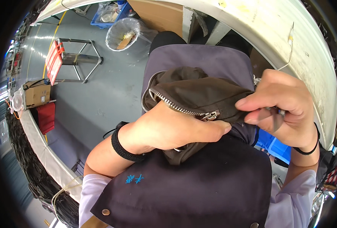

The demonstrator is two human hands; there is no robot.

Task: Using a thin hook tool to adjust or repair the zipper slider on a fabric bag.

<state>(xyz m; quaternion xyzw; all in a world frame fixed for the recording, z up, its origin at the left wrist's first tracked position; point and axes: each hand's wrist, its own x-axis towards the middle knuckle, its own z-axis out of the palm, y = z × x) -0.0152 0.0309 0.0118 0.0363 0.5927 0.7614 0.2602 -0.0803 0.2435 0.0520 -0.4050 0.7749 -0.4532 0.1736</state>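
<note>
A dark olive fabric bag [210, 91] with a silver zipper [167, 101] rests over my lap. My left hand [176, 128] grips it, fingers hidden inside or behind the fabric and thumb lying below the zipper pull [210, 115]. My right hand [278, 106] is closed at the bag's right end, its thumb and forefinger at the fabric edge. A small metal item [281, 112] sits within the curled right fingers, too hidden to identify. A dark apron [183, 190] covers my front, with purple-grey cloth [199, 57] beneath the bag.
A pale worktable [305, 38] curves along the right. Ahead-left are a lined bin [126, 26], blue crate [100, 21] and metal stool [77, 59] on grey floor. A cardboard box [37, 95] and red item [45, 117] are left; blue plastic crates [271, 144] sit lower right.
</note>
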